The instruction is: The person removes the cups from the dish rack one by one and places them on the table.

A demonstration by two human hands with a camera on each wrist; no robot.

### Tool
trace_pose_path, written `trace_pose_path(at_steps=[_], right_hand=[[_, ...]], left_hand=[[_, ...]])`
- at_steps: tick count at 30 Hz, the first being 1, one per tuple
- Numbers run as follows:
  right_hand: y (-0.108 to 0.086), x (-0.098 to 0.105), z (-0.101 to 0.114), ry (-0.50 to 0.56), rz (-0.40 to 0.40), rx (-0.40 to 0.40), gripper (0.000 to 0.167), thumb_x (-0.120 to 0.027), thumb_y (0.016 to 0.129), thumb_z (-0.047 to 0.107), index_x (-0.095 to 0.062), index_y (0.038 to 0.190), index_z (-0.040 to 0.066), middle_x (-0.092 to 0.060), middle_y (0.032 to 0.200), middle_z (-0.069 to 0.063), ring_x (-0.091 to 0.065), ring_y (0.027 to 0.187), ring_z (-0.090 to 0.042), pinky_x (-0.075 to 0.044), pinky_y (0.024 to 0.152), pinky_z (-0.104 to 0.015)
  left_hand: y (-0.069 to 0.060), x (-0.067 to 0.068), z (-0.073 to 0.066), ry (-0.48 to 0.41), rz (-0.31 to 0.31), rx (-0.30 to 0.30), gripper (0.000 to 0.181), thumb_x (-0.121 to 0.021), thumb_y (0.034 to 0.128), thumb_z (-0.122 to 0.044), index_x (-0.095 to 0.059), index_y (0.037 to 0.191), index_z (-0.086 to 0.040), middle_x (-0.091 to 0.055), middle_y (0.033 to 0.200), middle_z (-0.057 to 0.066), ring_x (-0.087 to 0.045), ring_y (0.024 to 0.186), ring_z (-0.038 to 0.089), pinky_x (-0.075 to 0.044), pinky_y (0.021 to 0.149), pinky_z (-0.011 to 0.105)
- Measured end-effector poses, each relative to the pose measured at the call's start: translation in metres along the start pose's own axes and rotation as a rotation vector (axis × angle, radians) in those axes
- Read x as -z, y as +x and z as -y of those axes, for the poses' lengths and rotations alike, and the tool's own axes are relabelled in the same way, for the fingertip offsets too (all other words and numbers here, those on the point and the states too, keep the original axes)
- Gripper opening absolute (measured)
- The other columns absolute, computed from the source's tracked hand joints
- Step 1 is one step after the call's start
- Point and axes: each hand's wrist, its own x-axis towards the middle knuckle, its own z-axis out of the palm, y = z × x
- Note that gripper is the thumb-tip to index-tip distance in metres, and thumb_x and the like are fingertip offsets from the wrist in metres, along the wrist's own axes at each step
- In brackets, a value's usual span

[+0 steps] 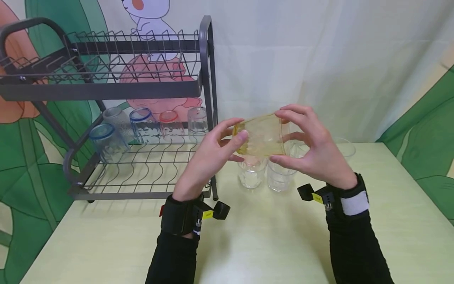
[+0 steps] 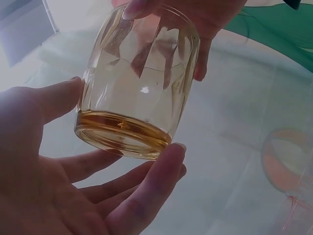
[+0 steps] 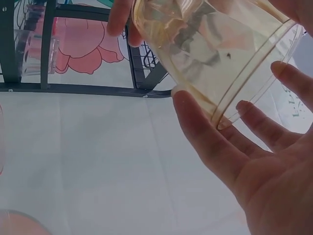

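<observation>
Both hands hold a yellow-tinted, see-through drinking glass (image 1: 261,136) above the table, lying sideways with its thick base to the left and its open rim to the right. The left hand (image 1: 213,152) grips the base end between thumb and fingers; the left wrist view shows the amber base ring close to its fingertips. At the rim end, the right hand (image 1: 312,146) holds the glass, thumb below and fingers above. In the right wrist view a small dark speck shows on the glass wall (image 3: 210,54). Below and behind the hands stand clear glasses (image 1: 251,177), partly hidden.
A dark two-tier dish rack (image 1: 134,195) stands at the left. On its lower tier several glasses lean or stand, among them a blue-tinted glass (image 1: 108,144), a pink-rimmed glass (image 1: 172,126) and a clear glass (image 1: 197,122). A white curtain (image 1: 319,51) hangs behind the table (image 1: 262,244).
</observation>
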Motion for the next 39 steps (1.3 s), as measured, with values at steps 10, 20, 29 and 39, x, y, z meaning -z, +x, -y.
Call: trace_pose_path(at_steps=[10, 20, 29, 39], right_hand=[[-0.003, 0.014, 0.005, -0.071, -0.001, -0.060, 0.086, -0.087, 0.061, -0.011, -0.050, 0.137, 0.000, -0.043, 0.136, -0.012, -0.048, 0.113, -0.024, -0.056, 0.079, -0.030], [-0.006, 0.037, 0.035, -0.170, -0.049, -0.183, 0.079, -0.081, 0.066, -0.016, -0.052, 0.137, 0.001, -0.045, 0.131, -0.009, -0.048, 0.107, -0.016, -0.054, 0.076, -0.019], [-0.021, 0.054, 0.010, -0.272, -0.011, -0.271, 0.079, -0.085, 0.070, -0.005, -0.052, 0.141, 0.013, -0.047, 0.129, -0.001, -0.050, 0.102, -0.014, -0.053, 0.072, -0.015], [-0.038, 0.075, -0.013, -0.525, 0.201, -0.598, 0.071, -0.077, 0.083, 0.044, -0.047, 0.144, 0.021, -0.046, 0.123, -0.010, -0.052, 0.102, -0.026, -0.045, 0.073, -0.044]], left_hand=[[0.000, 0.008, 0.000, 0.015, -0.136, -0.088, 0.043, -0.065, 0.0951, -0.037, -0.056, 0.132, -0.015, -0.059, 0.121, 0.005, -0.064, 0.103, 0.020, -0.058, 0.073, 0.039], [-0.010, 0.053, 0.005, -0.029, -0.269, -0.097, 0.044, -0.062, 0.0974, -0.033, -0.054, 0.134, -0.010, -0.056, 0.127, 0.010, -0.058, 0.113, 0.029, -0.057, 0.076, 0.036], [-0.016, 0.073, 0.008, -0.033, -0.331, -0.089, 0.044, -0.061, 0.0975, -0.034, -0.053, 0.134, -0.011, -0.056, 0.127, 0.010, -0.056, 0.113, 0.026, -0.056, 0.079, 0.034], [-0.018, 0.078, 0.012, -0.072, -0.355, -0.081, 0.045, -0.063, 0.0955, -0.036, -0.054, 0.133, -0.012, -0.055, 0.127, 0.010, -0.055, 0.114, 0.026, -0.055, 0.080, 0.036]])
